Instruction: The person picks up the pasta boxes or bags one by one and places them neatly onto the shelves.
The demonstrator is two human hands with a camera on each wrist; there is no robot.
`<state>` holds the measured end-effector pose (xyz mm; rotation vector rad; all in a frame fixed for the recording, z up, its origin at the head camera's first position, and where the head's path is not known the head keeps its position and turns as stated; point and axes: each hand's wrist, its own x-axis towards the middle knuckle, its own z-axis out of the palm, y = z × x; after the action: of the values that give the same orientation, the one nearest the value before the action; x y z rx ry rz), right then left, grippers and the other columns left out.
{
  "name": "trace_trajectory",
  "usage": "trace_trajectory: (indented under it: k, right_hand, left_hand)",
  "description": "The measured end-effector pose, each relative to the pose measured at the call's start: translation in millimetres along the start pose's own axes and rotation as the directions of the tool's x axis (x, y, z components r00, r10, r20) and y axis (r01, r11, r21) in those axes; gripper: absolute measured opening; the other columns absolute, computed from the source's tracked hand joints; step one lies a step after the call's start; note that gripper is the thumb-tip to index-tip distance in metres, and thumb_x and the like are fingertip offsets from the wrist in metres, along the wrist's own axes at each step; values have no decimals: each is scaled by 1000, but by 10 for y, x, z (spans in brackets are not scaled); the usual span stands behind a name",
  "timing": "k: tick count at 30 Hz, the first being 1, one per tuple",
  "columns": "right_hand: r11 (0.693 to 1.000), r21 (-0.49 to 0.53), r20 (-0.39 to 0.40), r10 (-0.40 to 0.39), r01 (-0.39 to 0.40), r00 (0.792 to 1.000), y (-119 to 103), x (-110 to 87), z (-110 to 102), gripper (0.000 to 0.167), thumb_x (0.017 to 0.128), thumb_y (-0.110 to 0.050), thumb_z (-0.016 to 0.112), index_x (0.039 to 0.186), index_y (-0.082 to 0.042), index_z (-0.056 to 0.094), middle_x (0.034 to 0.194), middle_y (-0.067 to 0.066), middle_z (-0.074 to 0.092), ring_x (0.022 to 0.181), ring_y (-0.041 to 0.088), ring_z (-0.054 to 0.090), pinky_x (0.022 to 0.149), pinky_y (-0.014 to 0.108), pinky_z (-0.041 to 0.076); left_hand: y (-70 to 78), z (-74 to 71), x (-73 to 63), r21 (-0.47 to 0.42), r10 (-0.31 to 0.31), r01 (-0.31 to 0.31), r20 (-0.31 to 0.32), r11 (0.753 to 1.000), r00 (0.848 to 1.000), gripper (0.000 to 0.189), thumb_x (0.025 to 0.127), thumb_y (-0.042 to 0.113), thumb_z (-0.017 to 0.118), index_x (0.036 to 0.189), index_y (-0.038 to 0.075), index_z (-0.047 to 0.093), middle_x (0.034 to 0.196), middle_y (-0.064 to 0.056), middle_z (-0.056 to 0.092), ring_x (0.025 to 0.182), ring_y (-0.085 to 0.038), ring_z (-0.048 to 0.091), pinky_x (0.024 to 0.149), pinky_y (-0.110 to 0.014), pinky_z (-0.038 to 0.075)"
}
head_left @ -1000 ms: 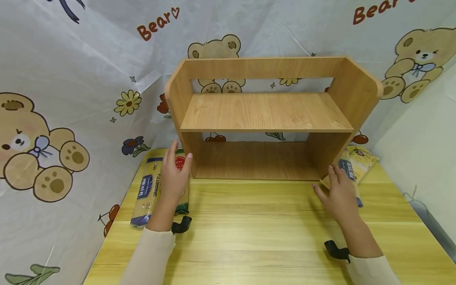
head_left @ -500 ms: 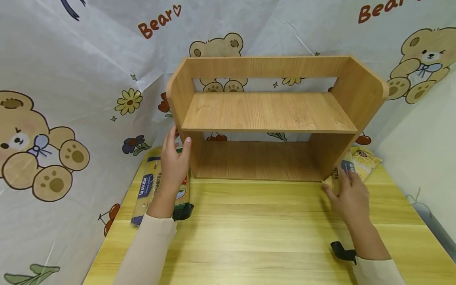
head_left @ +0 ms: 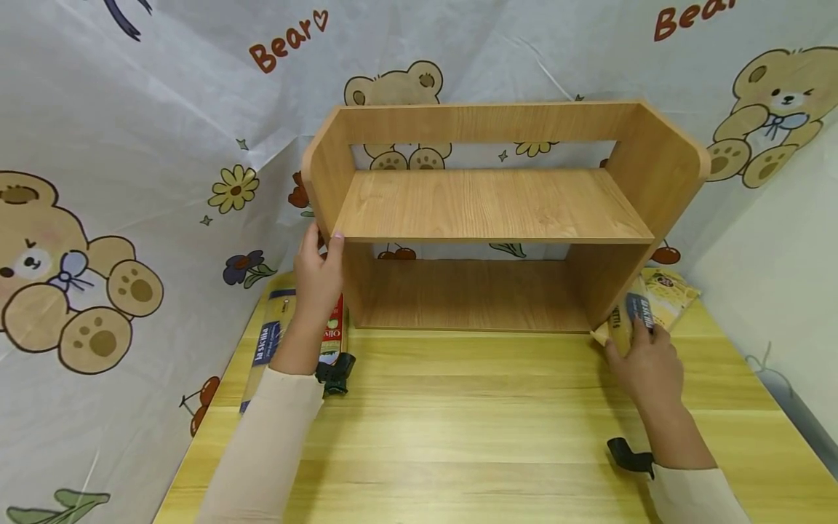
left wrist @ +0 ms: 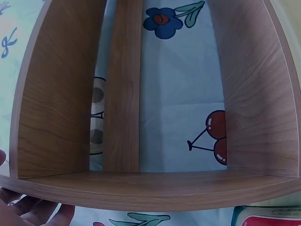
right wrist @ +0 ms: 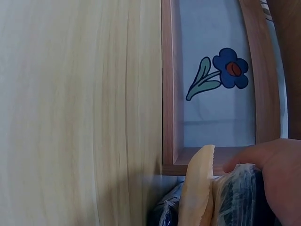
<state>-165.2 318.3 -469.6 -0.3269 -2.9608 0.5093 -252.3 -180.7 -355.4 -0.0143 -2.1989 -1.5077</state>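
Observation:
A two-tier wooden desktop shelf (head_left: pixel 491 207) stands upright at the back of the table with nothing on its boards. My left hand (head_left: pixel 317 276) grips its left side panel, thumb at the front edge and fingers round the outer face; those fingers (left wrist: pixel 40 212) show beyond the panel in the left wrist view. By the shelf's lower right corner, my right hand (head_left: pixel 648 371) holds the near end of a spaghetti packet (head_left: pixel 638 309) with a blue label. The right wrist view has clear wrap (right wrist: pixel 237 197) under that hand, beside a tan packet corner (right wrist: pixel 200 183).
Left of the shelf lie another spaghetti packet (head_left: pixel 267 342) and a red and green pack (head_left: pixel 333 327), partly behind my left arm. A yellow packet (head_left: pixel 669 295) lies at the far right. Bear-print cloth (head_left: pixel 164 109) hangs close behind the shelf. The wooden table (head_left: pixel 471 422) extends in front.
My left hand has moved up and forward from above the left packets onto the shelf's side panel. My right hand has shifted right and toward me, from the shelf corner onto the spaghetti packet.

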Motion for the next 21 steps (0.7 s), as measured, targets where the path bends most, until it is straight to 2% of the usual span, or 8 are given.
trace_trajectory:
  k: [8,13,21]
  right_hand:
    - [996,16,93,85,-87,992,9,32,20,88,99,-45,54,156,11,17,149,48,18,119,69,36,83,75,43]
    - [996,12,110,92,-94,990,23,51,28,90,98,-45,57,157,9,15,149,48,17,113,71,39,78,73,44]
    - [996,10,120,92,-94,989,21,64,33,90,95,-38,60,157,9,14,149,48,16,111,72,39,76,73,45]
  left_hand:
    - [7,18,90,41,-60,60,6,997,998,56,105,45,49,154,18,42,150,-14,51,136,-30,53,111,-52,46]
    - [-10,27,158,55,-127,125,20,991,992,59,104,51,46,154,19,43,153,-12,51,139,-28,51,115,-51,42]
    - [-36,38,199,39,-167,166,44,985,985,63,104,55,44,156,22,38,157,-9,47,142,-27,49,118,-49,39]
